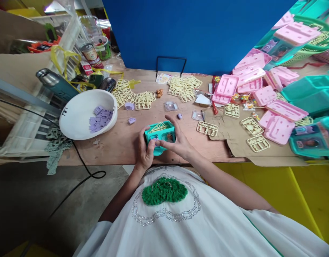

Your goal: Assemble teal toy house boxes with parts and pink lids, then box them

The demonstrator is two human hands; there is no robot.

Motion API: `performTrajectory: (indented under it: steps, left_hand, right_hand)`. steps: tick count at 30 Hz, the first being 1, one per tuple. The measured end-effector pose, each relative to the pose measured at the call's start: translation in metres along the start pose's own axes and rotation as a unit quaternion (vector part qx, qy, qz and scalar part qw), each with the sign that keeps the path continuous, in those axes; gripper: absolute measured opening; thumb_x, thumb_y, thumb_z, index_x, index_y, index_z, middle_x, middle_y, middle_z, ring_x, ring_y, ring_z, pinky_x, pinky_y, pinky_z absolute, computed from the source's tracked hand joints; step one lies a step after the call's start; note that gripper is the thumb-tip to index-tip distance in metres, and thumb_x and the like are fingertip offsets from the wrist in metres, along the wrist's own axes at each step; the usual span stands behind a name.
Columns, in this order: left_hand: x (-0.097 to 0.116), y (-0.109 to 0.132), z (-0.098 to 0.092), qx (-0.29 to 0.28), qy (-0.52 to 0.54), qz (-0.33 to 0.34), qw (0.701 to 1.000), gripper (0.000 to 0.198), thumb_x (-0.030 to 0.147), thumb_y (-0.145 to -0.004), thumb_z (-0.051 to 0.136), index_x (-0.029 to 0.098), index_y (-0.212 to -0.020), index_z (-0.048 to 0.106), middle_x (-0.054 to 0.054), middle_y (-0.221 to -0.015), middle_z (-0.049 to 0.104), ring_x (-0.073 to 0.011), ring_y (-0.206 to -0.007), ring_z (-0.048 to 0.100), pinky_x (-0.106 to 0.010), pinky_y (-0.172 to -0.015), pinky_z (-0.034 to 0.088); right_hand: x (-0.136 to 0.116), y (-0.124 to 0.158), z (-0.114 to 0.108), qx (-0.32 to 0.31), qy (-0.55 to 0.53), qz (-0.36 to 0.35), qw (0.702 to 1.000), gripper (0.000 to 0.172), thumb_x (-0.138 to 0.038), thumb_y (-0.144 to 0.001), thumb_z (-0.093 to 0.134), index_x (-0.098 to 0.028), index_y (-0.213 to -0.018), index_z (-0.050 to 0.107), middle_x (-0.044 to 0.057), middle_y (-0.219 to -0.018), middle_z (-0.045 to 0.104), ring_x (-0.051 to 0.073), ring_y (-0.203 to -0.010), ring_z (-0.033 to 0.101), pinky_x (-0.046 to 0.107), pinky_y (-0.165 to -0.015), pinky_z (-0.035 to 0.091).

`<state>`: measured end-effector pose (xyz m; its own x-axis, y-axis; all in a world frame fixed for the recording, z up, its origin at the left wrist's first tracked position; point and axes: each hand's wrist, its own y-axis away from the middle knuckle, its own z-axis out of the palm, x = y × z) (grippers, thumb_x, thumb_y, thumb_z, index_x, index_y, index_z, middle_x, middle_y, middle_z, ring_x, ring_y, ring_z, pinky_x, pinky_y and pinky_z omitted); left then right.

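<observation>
Near the table's front edge I hold a teal plastic toy case [160, 130] with both hands. My left hand [146, 151] is wrapped round its left side, the thumb on the front face. My right hand [179, 142] grips the right side, its thumb and fingers reaching across the front to a small purple piece [155, 138]. A cream frame of parts [158, 127] shows in the case's open top. Just beyond lie a small purple part [179, 116], a clear plastic piece [171, 106] and another purple part [131, 120].
A white bowl [70, 125] of purple pieces stands left, with a flask [55, 84] behind it. Cream part frames [180, 86] lie across the back. Pink lids [279, 128] and teal cases [311, 139] crowd the right. A blue panel [199, 32] rises behind the table.
</observation>
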<state>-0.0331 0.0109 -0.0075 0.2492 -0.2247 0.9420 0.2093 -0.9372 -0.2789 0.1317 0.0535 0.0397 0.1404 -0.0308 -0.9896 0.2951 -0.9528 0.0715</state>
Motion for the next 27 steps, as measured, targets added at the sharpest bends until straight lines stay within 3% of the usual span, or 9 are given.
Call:
performTrajectory:
  steps: [3, 10, 17, 21, 27]
  left_hand:
    - [0.002, -0.006, 0.001, 0.008, 0.023, -0.033, 0.999, 0.055, 0.065, -0.103, 0.048, 0.023, -0.137, 0.054, -0.012, -0.132, 0.067, -0.0255, -0.118, 0.067, -0.038, -0.103, 0.054]
    - [0.003, -0.01, 0.001, 0.019, 0.039, -0.056, 0.997, 0.062, 0.072, -0.1, 0.048, 0.024, -0.138, 0.056, -0.014, -0.14, 0.065, -0.0262, -0.125, 0.066, -0.039, -0.108, 0.053]
    - [0.008, -0.013, 0.006, 0.064, 0.045, -0.051, 0.996, 0.06, 0.077, -0.095, 0.054, 0.022, -0.12, 0.059, -0.011, -0.115, 0.072, -0.023, -0.1, 0.07, -0.035, -0.091, 0.057]
    - [0.008, -0.017, 0.006, 0.059, 0.056, -0.075, 0.994, 0.062, 0.079, -0.092, 0.056, 0.023, -0.12, 0.059, -0.011, -0.118, 0.07, -0.0242, -0.105, 0.069, -0.036, -0.092, 0.057]
    - [0.013, -0.014, -0.003, 0.02, 0.068, -0.087, 0.994, 0.057, 0.074, -0.09, 0.064, 0.023, -0.115, 0.059, -0.006, -0.104, 0.067, -0.0207, -0.09, 0.067, -0.032, -0.082, 0.057]
  right_hand:
    - [0.002, -0.005, -0.002, 0.007, -0.01, 0.016, 1.0, 0.115, -0.059, -0.071, 0.09, -0.027, -0.166, 0.033, 0.014, -0.153, 0.054, 0.032, -0.137, 0.055, 0.049, -0.117, 0.049]
    - [0.001, -0.014, 0.0, 0.019, -0.017, 0.027, 0.999, 0.111, -0.06, -0.071, 0.089, -0.031, -0.165, 0.037, 0.01, -0.161, 0.049, 0.029, -0.131, 0.059, 0.045, -0.11, 0.055]
    - [0.007, -0.018, 0.006, 0.047, 0.033, -0.018, 0.998, 0.111, -0.059, -0.069, 0.088, -0.025, -0.163, 0.038, 0.015, -0.154, 0.052, 0.03, -0.124, 0.06, 0.047, -0.109, 0.053]
    - [0.003, -0.019, 0.002, 0.03, 0.007, 0.001, 1.0, 0.115, -0.064, -0.068, 0.088, -0.027, -0.164, 0.035, 0.013, -0.157, 0.049, 0.03, -0.124, 0.06, 0.044, -0.105, 0.055]
    - [0.0, -0.012, 0.003, 0.012, 0.009, 0.013, 1.0, 0.123, -0.066, -0.065, 0.089, -0.026, -0.167, 0.032, 0.014, -0.158, 0.051, 0.034, -0.137, 0.056, 0.048, -0.113, 0.051]
